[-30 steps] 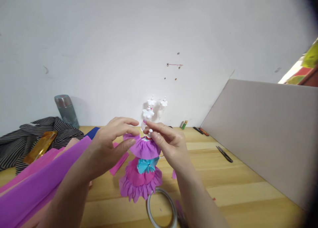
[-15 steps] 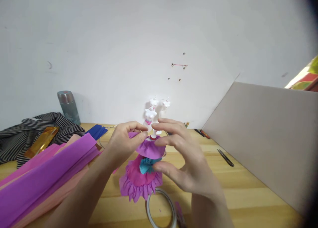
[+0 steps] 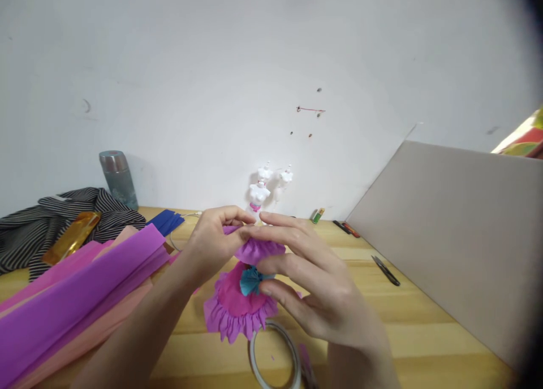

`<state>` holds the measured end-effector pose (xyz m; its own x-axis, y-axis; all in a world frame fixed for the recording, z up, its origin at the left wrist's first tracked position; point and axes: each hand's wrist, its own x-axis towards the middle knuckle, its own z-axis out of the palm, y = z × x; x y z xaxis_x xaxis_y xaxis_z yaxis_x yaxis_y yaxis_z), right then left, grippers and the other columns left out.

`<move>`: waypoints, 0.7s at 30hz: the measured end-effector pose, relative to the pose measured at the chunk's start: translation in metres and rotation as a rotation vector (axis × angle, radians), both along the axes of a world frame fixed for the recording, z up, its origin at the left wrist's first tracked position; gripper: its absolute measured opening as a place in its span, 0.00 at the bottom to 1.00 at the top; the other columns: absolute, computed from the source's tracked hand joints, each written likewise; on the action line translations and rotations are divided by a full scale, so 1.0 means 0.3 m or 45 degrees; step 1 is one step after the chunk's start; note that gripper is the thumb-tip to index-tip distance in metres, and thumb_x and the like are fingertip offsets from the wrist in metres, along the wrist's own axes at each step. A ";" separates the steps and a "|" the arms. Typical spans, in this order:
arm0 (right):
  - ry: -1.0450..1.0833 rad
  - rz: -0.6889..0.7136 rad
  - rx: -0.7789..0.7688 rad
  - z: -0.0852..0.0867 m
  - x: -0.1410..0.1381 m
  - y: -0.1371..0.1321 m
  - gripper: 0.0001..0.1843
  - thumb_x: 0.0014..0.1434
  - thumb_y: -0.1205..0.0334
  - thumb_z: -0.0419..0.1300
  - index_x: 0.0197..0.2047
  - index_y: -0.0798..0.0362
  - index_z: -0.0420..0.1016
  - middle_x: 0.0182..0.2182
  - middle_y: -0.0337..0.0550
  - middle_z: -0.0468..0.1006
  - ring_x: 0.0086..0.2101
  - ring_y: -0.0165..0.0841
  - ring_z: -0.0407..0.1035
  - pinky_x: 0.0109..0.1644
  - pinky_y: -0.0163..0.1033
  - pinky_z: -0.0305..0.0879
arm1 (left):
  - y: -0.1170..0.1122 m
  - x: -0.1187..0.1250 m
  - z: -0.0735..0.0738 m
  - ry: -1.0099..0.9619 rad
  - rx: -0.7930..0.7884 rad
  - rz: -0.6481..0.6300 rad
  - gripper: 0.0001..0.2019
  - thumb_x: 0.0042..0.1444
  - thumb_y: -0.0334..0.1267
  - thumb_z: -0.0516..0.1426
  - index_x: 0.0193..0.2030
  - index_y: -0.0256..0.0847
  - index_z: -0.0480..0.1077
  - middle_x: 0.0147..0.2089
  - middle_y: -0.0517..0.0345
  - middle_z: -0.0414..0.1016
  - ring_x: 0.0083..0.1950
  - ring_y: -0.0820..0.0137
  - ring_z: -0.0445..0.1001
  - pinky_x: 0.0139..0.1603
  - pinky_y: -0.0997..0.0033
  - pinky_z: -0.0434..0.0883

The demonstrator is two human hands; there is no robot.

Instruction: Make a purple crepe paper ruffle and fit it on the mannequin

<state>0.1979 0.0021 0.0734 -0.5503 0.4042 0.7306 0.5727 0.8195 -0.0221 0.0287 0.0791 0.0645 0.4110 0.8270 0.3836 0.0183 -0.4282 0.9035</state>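
My left hand [image 3: 216, 239] pinches the gathered edge of a purple crepe paper strip [image 3: 257, 252] between thumb and fingers. Below the strip spreads a small paper dress [image 3: 240, 298], pink with a ruffled purple hem and a blue bow [image 3: 250, 281] at its front. My right hand [image 3: 305, 270] curves around the right side, fingers apart. Its upper fingertips lie on the strip near my left thumb, and its thumb is by the bow. The fingers hide the strip's top. Behind them stand small white mannequin busts [image 3: 259, 194], one with a pink band.
A tape roll [image 3: 275, 352] lies in front, beside pink-handled scissors [image 3: 307, 363]. Black snips [image 3: 386, 271] rest at right near a grey panel [image 3: 449, 225]. On the left are crepe paper sheets [image 3: 85, 304], blue paper [image 3: 167, 223], a striped cloth [image 3: 25, 236] and a flask [image 3: 119, 180].
My right hand has moved left and its fingers have closed in on the purple strip, covering the white and red piece at its top. My left hand keeps its pinch.
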 end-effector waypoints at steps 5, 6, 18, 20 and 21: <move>-0.015 -0.123 0.167 -0.020 -0.028 0.021 0.12 0.60 0.74 0.57 0.44 0.52 0.77 0.54 0.52 0.76 0.61 0.46 0.62 0.61 0.56 0.66 | -0.006 0.004 0.007 -0.051 -0.024 -0.084 0.06 0.52 0.33 0.59 0.34 0.35 0.77 0.34 0.55 0.81 0.38 0.67 0.77 0.40 0.71 0.73; 0.000 -0.131 0.212 -0.023 -0.036 0.025 0.11 0.60 0.75 0.57 0.39 0.52 0.77 0.53 0.51 0.77 0.60 0.46 0.63 0.60 0.56 0.67 | -0.008 0.005 0.008 -0.053 -0.030 -0.076 0.05 0.51 0.33 0.59 0.33 0.35 0.77 0.33 0.55 0.80 0.37 0.67 0.77 0.39 0.71 0.73; -0.017 -0.050 0.039 0.002 0.041 -0.002 0.14 0.59 0.69 0.61 0.49 0.53 0.75 0.57 0.52 0.73 0.63 0.48 0.59 0.63 0.58 0.62 | -0.008 0.006 0.003 -0.014 -0.056 -0.017 0.07 0.52 0.35 0.60 0.34 0.34 0.77 0.35 0.52 0.81 0.38 0.66 0.78 0.40 0.70 0.73; -0.043 -0.088 0.041 0.003 0.057 -0.001 0.17 0.60 0.70 0.60 0.53 0.50 0.74 0.60 0.52 0.70 0.64 0.48 0.57 0.64 0.59 0.62 | -0.012 0.005 0.006 0.000 -0.056 -0.031 0.07 0.53 0.35 0.59 0.34 0.35 0.78 0.35 0.53 0.82 0.38 0.66 0.78 0.39 0.71 0.73; -0.052 -0.100 0.046 0.002 0.059 0.002 0.18 0.60 0.70 0.59 0.53 0.50 0.73 0.60 0.51 0.69 0.65 0.48 0.56 0.64 0.60 0.61 | -0.013 0.005 0.007 0.000 -0.060 -0.038 0.07 0.53 0.35 0.59 0.34 0.35 0.78 0.35 0.53 0.82 0.38 0.66 0.78 0.39 0.70 0.74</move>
